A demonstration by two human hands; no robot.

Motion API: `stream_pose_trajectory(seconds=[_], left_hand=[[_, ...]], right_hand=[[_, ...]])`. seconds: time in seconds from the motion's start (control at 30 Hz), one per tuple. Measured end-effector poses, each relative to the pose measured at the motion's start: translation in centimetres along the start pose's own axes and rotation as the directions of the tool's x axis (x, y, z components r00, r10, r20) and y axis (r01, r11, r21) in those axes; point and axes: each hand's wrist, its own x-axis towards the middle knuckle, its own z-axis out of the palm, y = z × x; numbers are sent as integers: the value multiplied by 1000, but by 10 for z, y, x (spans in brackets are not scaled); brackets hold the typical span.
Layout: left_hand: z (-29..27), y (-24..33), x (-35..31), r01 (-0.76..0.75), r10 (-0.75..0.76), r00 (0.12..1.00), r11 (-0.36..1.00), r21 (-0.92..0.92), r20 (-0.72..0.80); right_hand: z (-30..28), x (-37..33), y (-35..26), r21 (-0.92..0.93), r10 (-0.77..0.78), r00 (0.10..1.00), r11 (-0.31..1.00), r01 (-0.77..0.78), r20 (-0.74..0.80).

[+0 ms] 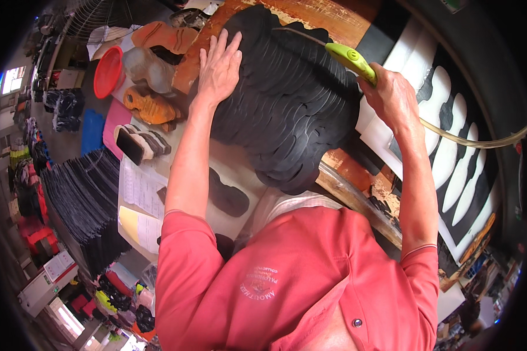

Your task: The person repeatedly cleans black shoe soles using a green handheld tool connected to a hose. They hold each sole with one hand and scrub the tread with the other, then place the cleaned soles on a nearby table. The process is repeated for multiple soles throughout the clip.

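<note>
A big overlapping pile of black foam sole-shaped pieces point(281, 111) lies fanned out across the worktable in front of me. My left hand point(221, 69) rests flat on the pile's left edge, its fingers stretched out. Gripped in my right hand point(390, 96) is a yellow-green air blow gun point(346, 57). Its long thin nozzle reaches left over the far part of the pile. A clear hose point(474, 142) trails from it toward the right.
White sole-shaped cutouts point(447, 146) on a dark sheet are at right. On the left are a red bowl point(108, 72), orange and grey pads point(149, 67), a phone point(130, 146) and papers point(140, 190). Black sheets point(82, 196) stand stacked beyond. A single black sole piece point(228, 196) lies nearer me.
</note>
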Motion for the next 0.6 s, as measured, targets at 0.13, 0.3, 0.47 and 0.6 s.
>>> stream_pose_trajectory(seconds=[0.13, 0.3, 0.47, 0.6], left_hand=[[1, 0, -1, 6, -8, 999, 999, -36, -31], [1, 1, -1, -8, 8, 999, 1000, -15, -44], [5, -1, 0, -47, 43, 993, 998, -37, -110], [6, -14, 3, -18, 14, 998, 998, -60, -62]], right_hand=[[1, -7, 1, 48, 2, 998, 999, -5, 64], [1, -11, 0, 2, 76, 993, 997, -76, 91], [4, -17, -4, 35, 11, 995, 999, -15, 97], [-2, -33, -5, 43, -3, 986, 999, -4, 170]])
